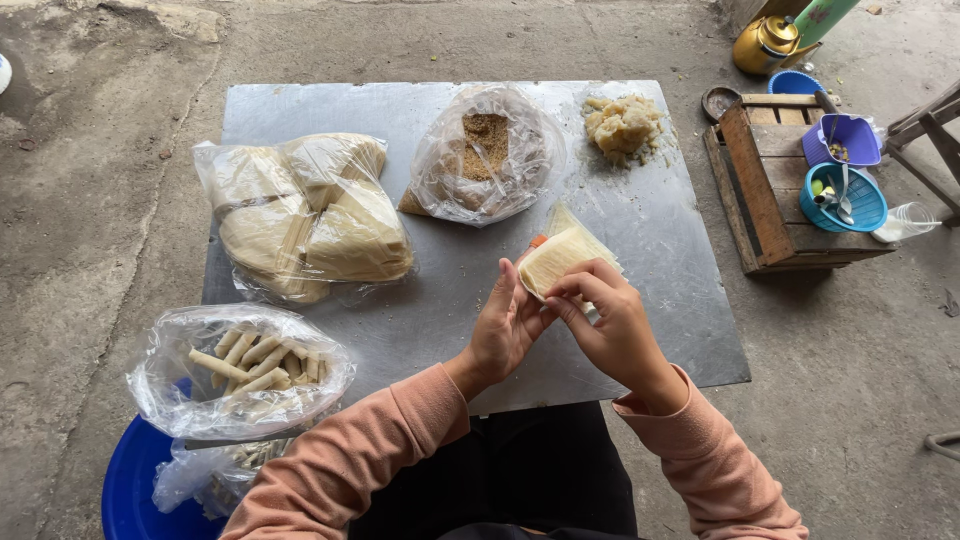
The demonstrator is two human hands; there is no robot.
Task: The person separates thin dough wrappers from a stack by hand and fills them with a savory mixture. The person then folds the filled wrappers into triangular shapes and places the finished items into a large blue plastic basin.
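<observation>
An informal outdoor food-prep spot: bare concrete floor [120, 150], low metal board [640, 250], wooden crate [765, 200], brass kettle [765, 42].

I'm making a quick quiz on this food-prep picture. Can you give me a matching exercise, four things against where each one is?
Things:
1. bag of finished rolls
2. bag of brown crumbs
3. pale wrapper sheet
4. brass kettle

Places:
a. floor, top right
b. near left corner of the metal sheet, over a blue tub
c. between left hand and right hand
d. far middle of the metal sheet

Pairs: 1-b, 2-d, 3-c, 4-a
</observation>
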